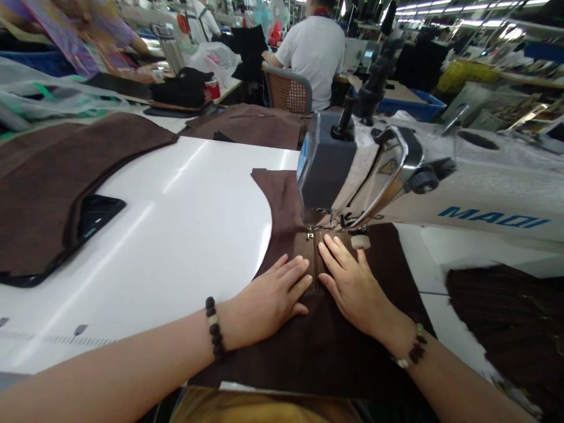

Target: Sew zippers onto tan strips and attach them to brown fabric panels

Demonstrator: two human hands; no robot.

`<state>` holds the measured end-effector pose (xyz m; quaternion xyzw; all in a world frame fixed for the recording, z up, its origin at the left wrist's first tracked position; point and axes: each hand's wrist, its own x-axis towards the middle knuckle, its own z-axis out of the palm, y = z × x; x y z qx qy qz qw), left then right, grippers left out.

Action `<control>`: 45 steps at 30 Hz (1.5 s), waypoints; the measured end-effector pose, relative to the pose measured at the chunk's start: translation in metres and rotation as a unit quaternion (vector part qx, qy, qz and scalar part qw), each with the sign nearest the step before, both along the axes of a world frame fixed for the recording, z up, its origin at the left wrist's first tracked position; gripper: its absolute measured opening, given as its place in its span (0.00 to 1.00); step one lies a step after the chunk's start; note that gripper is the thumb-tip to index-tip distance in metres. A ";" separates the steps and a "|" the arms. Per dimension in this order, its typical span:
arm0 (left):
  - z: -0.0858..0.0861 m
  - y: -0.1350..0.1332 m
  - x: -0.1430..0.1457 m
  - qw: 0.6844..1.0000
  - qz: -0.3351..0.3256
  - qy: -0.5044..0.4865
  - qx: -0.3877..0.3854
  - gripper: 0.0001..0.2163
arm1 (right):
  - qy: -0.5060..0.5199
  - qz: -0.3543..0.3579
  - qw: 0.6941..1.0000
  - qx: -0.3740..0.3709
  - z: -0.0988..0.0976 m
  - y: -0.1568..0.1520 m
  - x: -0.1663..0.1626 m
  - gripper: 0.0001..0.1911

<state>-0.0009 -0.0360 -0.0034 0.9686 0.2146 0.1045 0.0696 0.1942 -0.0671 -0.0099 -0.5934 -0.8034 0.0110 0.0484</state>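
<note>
Dark brown fabric lies under the head of a sewing machine, with a zipper running down its middle toward the presser foot. To the left of the zipper, my left hand rests flat on the cloth, fingers stretched out. On the other side my right hand also lies flat, fingers spread, its fingertips close to the presser foot. Neither hand grips anything. A small white roller sits just beyond my right index finger.
Brown fabric pieces are stacked on the white table at the left, over a black tray-like object. More dark brown fabric lies at the right. Ahead, a person in white sits on a chair.
</note>
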 end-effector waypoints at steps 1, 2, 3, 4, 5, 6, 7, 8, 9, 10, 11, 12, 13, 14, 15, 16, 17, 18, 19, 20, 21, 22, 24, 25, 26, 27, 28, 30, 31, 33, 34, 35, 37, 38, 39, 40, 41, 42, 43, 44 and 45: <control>0.000 0.003 0.001 1.000 0.000 0.000 -0.002 0.21 | 0.002 0.000 1.000 0.004 0.000 0.003 0.000 0.25; 0.001 0.006 0.001 1.000 -0.001 -0.001 -0.006 0.20 | 0.005 0.001 1.000 0.006 -0.001 0.005 0.001 0.25; 0.001 0.008 0.001 1.000 -0.002 -0.002 -0.010 0.20 | 0.010 0.001 1.000 0.007 -0.001 0.008 0.001 0.25; 0.001 0.011 0.002 1.000 -0.003 -0.003 -0.014 0.19 | 0.015 0.001 1.000 0.007 -0.001 0.010 0.002 0.25; 0.001 0.014 0.002 1.000 -0.004 -0.004 -0.017 0.19 | 0.020 0.002 1.000 0.004 -0.002 0.013 0.002 0.25; 0.001 0.016 0.002 1.000 -0.005 -0.004 -0.019 0.18 | 0.026 0.003 1.000 0.001 -0.002 0.016 0.003 0.25; 0.000 0.019 0.002 1.000 -0.006 -0.006 -0.021 0.18 | 0.030 0.003 1.000 -0.003 -0.002 0.019 0.004 0.25; 0.000 0.021 0.003 1.000 -0.005 -0.007 -0.023 0.18 | 0.033 0.002 0.999 -0.007 -0.002 0.022 0.005 0.25; 0.000 0.024 0.003 1.000 -0.004 -0.007 -0.026 0.17 | 0.034 0.002 0.999 -0.010 -0.002 0.024 0.005 0.25; -0.001 0.027 0.004 1.000 -0.004 -0.008 -0.029 0.17 | 0.034 0.001 0.999 -0.012 -0.002 0.027 0.006 0.24; -0.001 0.029 0.004 0.999 -0.004 -0.007 -0.031 0.18 | 0.033 0.001 0.999 -0.013 -0.002 0.030 0.007 0.24; -0.001 0.032 0.005 0.999 -0.004 -0.006 -0.034 0.18 | 0.031 0.003 0.999 -0.015 -0.002 0.032 0.007 0.23; -0.001 0.034 0.006 0.999 -0.004 -0.003 -0.035 0.18 | 0.029 0.008 0.999 -0.015 -0.002 0.035 0.008 0.23; -0.002 0.037 0.006 0.999 -0.004 -0.001 -0.036 0.18 | 0.029 0.014 0.999 -0.014 -0.002 0.037 0.009 0.22; -0.002 0.039 0.006 0.999 -0.005 -0.001 -0.035 0.18 | 0.030 0.020 0.999 -0.012 -0.002 0.039 0.009 0.21; -0.002 0.040 0.006 0.999 -0.006 -0.001 -0.035 0.18 | 0.032 0.024 0.999 -0.010 -0.002 0.041 0.010 0.20; -0.002 0.041 0.006 0.999 -0.010 -0.003 -0.032 0.17 | 0.036 0.028 0.999 -0.006 -0.002 0.042 0.010 0.20; -0.002 0.042 0.005 0.999 -0.014 -0.006 -0.028 0.17 | 0.039 0.030 0.999 -0.003 -0.002 0.043 0.011 0.19; -0.003 0.043 0.005 0.999 -0.019 -0.010 -0.023 0.16 | 0.042 0.032 0.999 0.000 -0.002 0.044 0.011 0.18; -0.003 0.043 0.004 0.999 -0.024 -0.013 -0.019 0.15 | 0.044 0.033 0.999 0.002 -0.002 0.044 0.011 0.18; -0.004 0.043 0.004 0.999 -0.027 -0.016 -0.016 0.14 | 0.044 0.033 0.998 0.000 -0.001 0.045 0.011 0.17; -0.004 0.044 0.004 0.999 -0.029 -0.017 -0.015 0.14 | 0.043 0.032 0.999 -0.004 0.000 0.045 0.010 0.17; -0.005 0.044 0.004 0.999 -0.029 -0.014 -0.019 0.14 | 0.040 0.026 0.999 -0.016 0.001 0.046 0.010 0.17; -0.005 0.045 0.004 0.999 -0.029 -0.012 -0.021 0.14 | 0.038 0.023 0.999 -0.021 0.001 0.046 0.010 0.18; -0.005 0.045 0.005 0.999 -0.028 -0.009 -0.023 0.14 | 0.038 0.022 0.999 -0.024 0.001 0.047 0.010 0.18; -0.005 0.046 0.005 0.999 -0.028 -0.006 -0.024 0.14 | 0.038 0.022 0.999 -0.025 0.001 0.047 0.010 0.18; -0.005 0.047 0.005 0.999 -0.028 -0.004 -0.024 0.14 | 0.039 0.022 0.999 -0.025 0.001 0.048 0.010 0.18; -0.004 0.049 0.006 0.999 -0.026 -0.002 -0.022 0.14 | 0.041 0.019 0.999 -0.024 0.000 0.050 0.010 0.18; -0.003 0.050 0.006 0.999 -0.026 -0.002 -0.021 0.14 | 0.042 0.017 0.999 -0.024 -0.001 0.051 0.011 0.18; -0.002 0.051 0.007 0.999 -0.033 0.000 -0.018 0.13 | 0.044 0.016 0.999 -0.025 -0.002 0.053 0.011 0.18; -0.001 0.051 0.006 0.999 -0.037 0.004 -0.019 0.13 | 0.045 0.017 0.998 -0.027 -0.002 0.053 0.012 0.19; -0.001 0.051 0.006 0.999 -0.040 0.008 -0.022 0.13 | 0.045 0.019 0.998 -0.031 -0.003 0.053 0.012 0.19; 0.001 0.050 0.006 0.999 -0.043 0.012 -0.029 0.12 | 0.042 0.019 0.998 -0.041 -0.003 0.053 0.012 0.19; 0.001 0.049 0.006 0.998 -0.042 0.014 -0.032 0.13 | 0.041 0.017 0.998 -0.044 -0.003 0.053 0.012 0.20; 0.002 0.049 0.006 0.998 -0.040 0.014 -0.034 0.13 | 0.042 0.015 0.998 -0.046 -0.003 0.053 0.012 0.20; 0.002 0.048 0.006 0.998 -0.039 0.014 -0.037 0.13 | 0.044 0.015 0.998 -0.046 -0.002 0.054 0.012 0.20; 0.003 0.049 0.006 0.998 -0.038 0.016 -0.041 0.12 | 0.045 0.018 0.998 -0.045 -0.001 0.054 0.012 0.19; 0.004 0.049 0.007 0.998 -0.037 0.018 -0.045 0.12 | 0.043 0.021 0.998 -0.042 -0.001 0.055 0.012 0.19; 0.005 0.050 0.007 0.998 -0.036 0.020 -0.049 0.12 | 0.040 0.026 0.998 -0.039 0.000 0.055 0.012 0.19; 0.006 0.051 0.007 0.998 -0.035 0.021 -0.052 0.12 | 0.035 0.029 0.998 -0.037 0.001 0.057 0.012 0.20; 0.006 0.052 0.008 0.998 -0.033 0.020 -0.054 0.12 | 0.029 0.033 0.998 -0.034 0.001 0.058 0.012 0.20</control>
